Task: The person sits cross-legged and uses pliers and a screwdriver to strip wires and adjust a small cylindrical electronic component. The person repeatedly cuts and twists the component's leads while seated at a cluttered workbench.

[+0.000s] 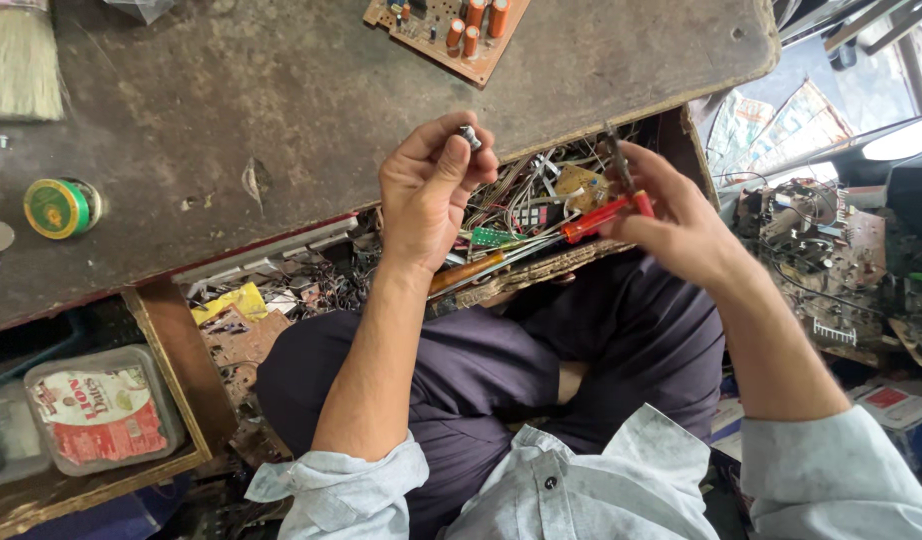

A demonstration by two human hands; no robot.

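Observation:
My left hand [431, 185] is raised over the edge of a worn dark workbench [281, 110], pinching a small grey cylindrical part [470, 136] between thumb and fingertips. My right hand [671, 220] grips a tool with a red handle [606, 213] whose dark metal tip [615, 150] points up and away. Both hands hover above an open drawer [521, 215] stuffed with wires and small circuit boards. My legs in dark trousers [501, 370] are folded below.
A brown circuit board with orange capacitors [451, 30] lies at the bench's far edge. A green roll [59, 207] and a brush [19, 60] sit at the left. A lidded plastic box [101, 410] rests in a lower wooden tray. Dismantled electronics [831, 260] pile up on the right.

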